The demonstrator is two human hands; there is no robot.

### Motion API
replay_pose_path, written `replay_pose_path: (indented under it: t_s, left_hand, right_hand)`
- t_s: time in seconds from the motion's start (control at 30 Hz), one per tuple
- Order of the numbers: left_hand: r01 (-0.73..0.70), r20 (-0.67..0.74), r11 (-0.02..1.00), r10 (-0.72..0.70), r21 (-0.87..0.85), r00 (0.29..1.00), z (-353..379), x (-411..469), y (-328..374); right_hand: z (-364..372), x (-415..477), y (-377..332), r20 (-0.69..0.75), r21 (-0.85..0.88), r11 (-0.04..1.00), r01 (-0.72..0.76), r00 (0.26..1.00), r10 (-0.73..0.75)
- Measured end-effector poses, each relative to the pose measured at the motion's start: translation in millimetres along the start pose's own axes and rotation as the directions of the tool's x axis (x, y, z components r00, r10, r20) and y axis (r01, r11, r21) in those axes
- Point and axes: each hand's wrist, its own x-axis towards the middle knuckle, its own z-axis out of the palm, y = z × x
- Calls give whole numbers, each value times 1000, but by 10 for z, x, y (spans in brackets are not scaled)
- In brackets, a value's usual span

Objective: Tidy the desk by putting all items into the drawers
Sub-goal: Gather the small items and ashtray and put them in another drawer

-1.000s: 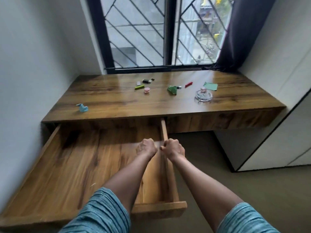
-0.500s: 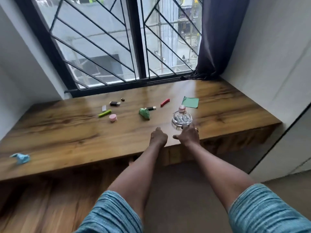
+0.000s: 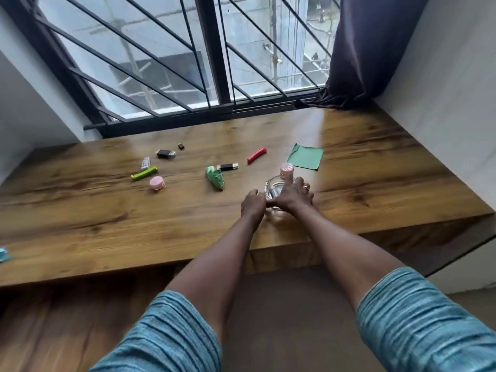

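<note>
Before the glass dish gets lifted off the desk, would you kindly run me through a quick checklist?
1. Right hand on the glass dish: ok, it lies over the rim.
2. Left hand helping: cannot tell, it is at the dish's near-left side, contact unclear.
3. Firm grip: cannot tell, the fingers under the hand are hidden.
4. Dish contents secure: not ok, something loose lies inside.
5. Pink jar clear of the lift: not ok, it stands right behind the dish.
6. Drawer open to receive it: cannot tell, only a blurred wooden surface shows below the desk.
</note>
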Motion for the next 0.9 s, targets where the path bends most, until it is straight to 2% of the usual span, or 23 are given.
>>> replay_pose_path:
  t_s: [0.23, 0.47, 0.67, 0.9]
  left_hand:
    - [8, -19, 987, -11, -163, 1000, 75, -27, -81]
    - [42, -32, 963, -52, -265, 998, -264, -262, -349]
    - [38, -98, 946, -73, -322, 993, -804, -613, -841]
    - [15, -161, 925, -82, -380, 984, -1541, -1193, -1762]
  right_hand:
    - [-4, -62, -61, -54, 48, 998, 42, 998, -40]
    - [108, -507, -310, -62, 32, 988, 149, 987, -147]
    - [351, -1223, -726, -10, -9, 977, 214, 977, -214]
    - [893, -2401, -1246, 46, 52, 969, 242, 969, -244]
